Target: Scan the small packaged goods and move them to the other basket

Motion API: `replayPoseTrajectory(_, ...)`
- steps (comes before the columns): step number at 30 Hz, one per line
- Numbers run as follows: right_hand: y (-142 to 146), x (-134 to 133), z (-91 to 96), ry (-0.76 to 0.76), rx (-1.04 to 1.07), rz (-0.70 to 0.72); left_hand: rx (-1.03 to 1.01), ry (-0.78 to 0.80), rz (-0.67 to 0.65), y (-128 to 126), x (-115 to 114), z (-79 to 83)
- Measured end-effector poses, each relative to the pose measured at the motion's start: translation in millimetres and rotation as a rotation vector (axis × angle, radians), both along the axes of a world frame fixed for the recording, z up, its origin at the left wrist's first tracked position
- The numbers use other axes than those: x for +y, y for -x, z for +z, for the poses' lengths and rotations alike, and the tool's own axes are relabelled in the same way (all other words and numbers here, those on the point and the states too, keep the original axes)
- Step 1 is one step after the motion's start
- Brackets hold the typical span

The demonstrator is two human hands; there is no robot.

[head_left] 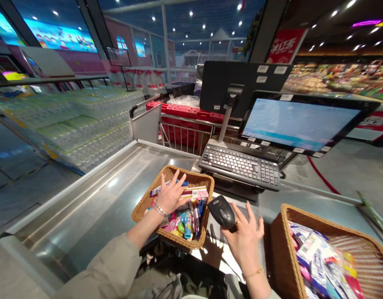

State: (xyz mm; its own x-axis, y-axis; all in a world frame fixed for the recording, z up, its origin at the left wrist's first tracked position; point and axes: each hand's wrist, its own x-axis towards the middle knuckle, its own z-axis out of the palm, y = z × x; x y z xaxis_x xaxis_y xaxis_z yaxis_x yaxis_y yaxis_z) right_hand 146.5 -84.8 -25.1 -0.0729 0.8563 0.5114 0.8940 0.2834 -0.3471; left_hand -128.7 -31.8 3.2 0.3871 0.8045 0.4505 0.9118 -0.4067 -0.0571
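My left hand (171, 195) reaches into a wicker basket (201, 179) on the steel counter, fingers spread over small colourful packets (185, 222) and a long flat pack (194, 193); it grips nothing that I can see. My right hand (246, 234) hovers with fingers spread just right of a black handheld barcode scanner (222, 211), thumb near its rear. The scanner sits between the two baskets.
A second wicker basket (283, 245) with packaged goods stands at the right. Behind are a keyboard (239, 164), a tilted touchscreen (299, 124) and a second monitor's back (241, 81). The steel counter (94, 207) stretches left; stacked bottled water (85, 124) lies beyond.
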Motion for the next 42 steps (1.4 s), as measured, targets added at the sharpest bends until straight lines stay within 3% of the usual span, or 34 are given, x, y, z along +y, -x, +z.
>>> replayPoseTrajectory(25, -37, -28, 15.2, -0.055, -0.018, -0.143, -0.077, -0.068, -0.243, -70, 29, 3.3)
replayPoseTrajectory(42, -50, -34, 17.7, -0.058, -0.025, -0.162, -0.091, -0.053, -0.312, -88, 39, 3.0)
